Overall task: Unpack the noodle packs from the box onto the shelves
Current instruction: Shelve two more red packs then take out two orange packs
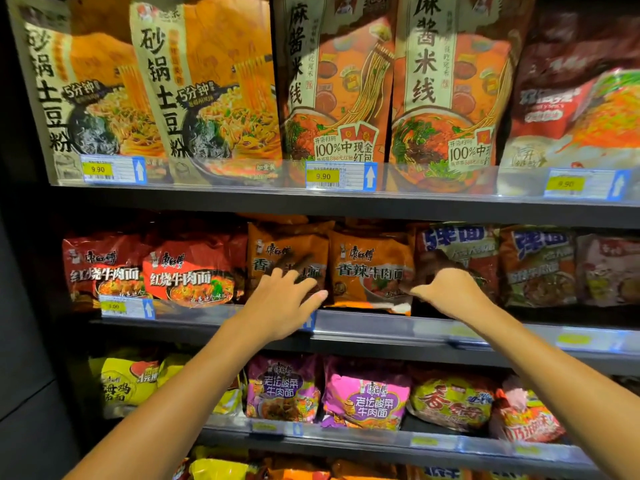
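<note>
Here I see the middle shelf (363,323) with two orange noodle packs (370,268) standing side by side. My left hand (282,303) presses one with spread fingers; my right hand (446,289) is curled at the other's edge, grip unclear.

Two orange noodle packs (329,268) (upright) side by side on middle shelf (363,322).

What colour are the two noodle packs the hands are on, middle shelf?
Orange-brown noodle packs with white lettering, clearest in the head view, between the left hand and right hand.
</note>
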`<action>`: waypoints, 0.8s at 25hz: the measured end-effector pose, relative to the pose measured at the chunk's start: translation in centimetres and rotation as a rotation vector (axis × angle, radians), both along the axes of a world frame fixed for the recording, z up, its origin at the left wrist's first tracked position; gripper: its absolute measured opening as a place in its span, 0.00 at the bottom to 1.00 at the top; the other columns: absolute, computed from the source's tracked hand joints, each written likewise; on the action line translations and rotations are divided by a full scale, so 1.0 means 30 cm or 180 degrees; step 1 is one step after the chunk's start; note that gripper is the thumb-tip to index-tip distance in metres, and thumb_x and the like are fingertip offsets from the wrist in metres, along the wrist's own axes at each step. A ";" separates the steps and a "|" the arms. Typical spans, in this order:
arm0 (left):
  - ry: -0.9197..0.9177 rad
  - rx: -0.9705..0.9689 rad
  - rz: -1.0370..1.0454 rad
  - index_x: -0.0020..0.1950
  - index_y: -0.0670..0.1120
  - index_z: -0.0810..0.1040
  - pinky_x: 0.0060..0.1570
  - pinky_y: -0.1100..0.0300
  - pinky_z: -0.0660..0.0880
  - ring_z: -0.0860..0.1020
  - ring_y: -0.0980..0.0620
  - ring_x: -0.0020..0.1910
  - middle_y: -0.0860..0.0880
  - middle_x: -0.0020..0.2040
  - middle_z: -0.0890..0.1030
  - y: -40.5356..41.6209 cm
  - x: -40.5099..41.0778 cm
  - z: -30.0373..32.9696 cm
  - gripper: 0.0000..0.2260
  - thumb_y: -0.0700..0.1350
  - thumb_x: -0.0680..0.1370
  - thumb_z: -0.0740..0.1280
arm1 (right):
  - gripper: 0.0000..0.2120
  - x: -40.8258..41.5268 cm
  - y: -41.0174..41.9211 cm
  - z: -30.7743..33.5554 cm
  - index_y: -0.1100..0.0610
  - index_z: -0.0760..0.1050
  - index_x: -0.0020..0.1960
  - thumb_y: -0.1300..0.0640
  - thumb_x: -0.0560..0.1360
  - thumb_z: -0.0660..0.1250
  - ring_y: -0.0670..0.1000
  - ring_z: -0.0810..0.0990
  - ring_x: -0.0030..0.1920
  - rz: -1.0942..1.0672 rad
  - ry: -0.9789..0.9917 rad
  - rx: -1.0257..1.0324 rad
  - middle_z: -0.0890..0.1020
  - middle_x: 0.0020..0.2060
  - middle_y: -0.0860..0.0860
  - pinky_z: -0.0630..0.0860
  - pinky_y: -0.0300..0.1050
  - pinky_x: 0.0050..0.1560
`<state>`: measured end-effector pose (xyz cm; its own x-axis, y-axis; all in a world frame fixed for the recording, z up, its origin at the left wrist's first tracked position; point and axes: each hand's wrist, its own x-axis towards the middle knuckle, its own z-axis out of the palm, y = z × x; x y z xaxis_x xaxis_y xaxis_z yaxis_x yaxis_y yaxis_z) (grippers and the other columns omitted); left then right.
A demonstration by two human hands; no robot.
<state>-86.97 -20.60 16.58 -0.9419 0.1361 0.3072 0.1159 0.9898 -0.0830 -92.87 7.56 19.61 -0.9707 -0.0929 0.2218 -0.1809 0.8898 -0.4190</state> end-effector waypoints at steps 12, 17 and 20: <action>-0.0651 0.0568 0.0362 0.76 0.53 0.62 0.64 0.43 0.67 0.61 0.35 0.71 0.36 0.67 0.67 -0.024 0.006 0.019 0.32 0.69 0.78 0.47 | 0.24 0.060 -0.075 -0.044 0.39 0.70 0.69 0.39 0.83 0.42 0.59 0.75 0.60 0.1305 0.0249 0.1339 0.76 0.61 0.53 0.73 0.57 0.59; -0.0744 0.0846 0.0284 0.76 0.52 0.62 0.65 0.42 0.66 0.60 0.34 0.73 0.35 0.68 0.67 -0.026 0.001 0.043 0.31 0.68 0.80 0.47 | 0.22 0.060 -0.079 -0.038 0.44 0.73 0.67 0.39 0.83 0.47 0.60 0.76 0.58 0.1275 0.0335 0.1337 0.76 0.54 0.51 0.73 0.54 0.56; -0.0450 0.0635 0.0374 0.76 0.52 0.62 0.65 0.44 0.68 0.63 0.36 0.70 0.37 0.68 0.68 -0.037 0.025 0.023 0.29 0.67 0.80 0.47 | 0.24 0.074 -0.052 -0.052 0.44 0.70 0.72 0.37 0.81 0.51 0.59 0.74 0.63 0.1116 0.0559 0.1279 0.75 0.65 0.53 0.73 0.55 0.61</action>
